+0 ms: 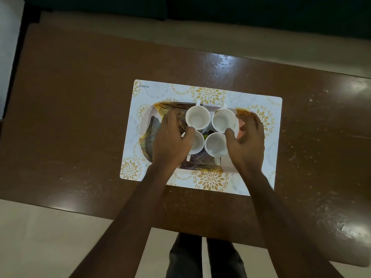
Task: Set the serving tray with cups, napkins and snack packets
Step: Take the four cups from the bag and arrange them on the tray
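Fingers (177, 117) of the left hand (172, 141) are curled over the left part of the tray (149, 135), with the thumb lying at the rim of the near-left cup (198, 143). From this view I cannot tell whether it grips that cup or only rests against it. On the right hand (248, 143) the fingers are spread and loosely bent, holding nothing, and the thumb tip touches between the far-right cup (223, 120) and the near-right cup (214, 145). All 4 cups, counting the far-left cup (197, 117), stand upright in a tight 2 by 2 cluster at the tray's middle, touching or nearly so. The tray sits on a patterned placemat (208, 93) on the brown table (80, 117).

My worry is the crowding. If I shift 1 cup it pushes its neighbour, and the handles sticking out near and far could snag a finger and tip a cup. A sideways shove could also slide the tray on the placemat. I see no napkins or packets that I can identify, and the cluster leaves only the 2 ends for them.
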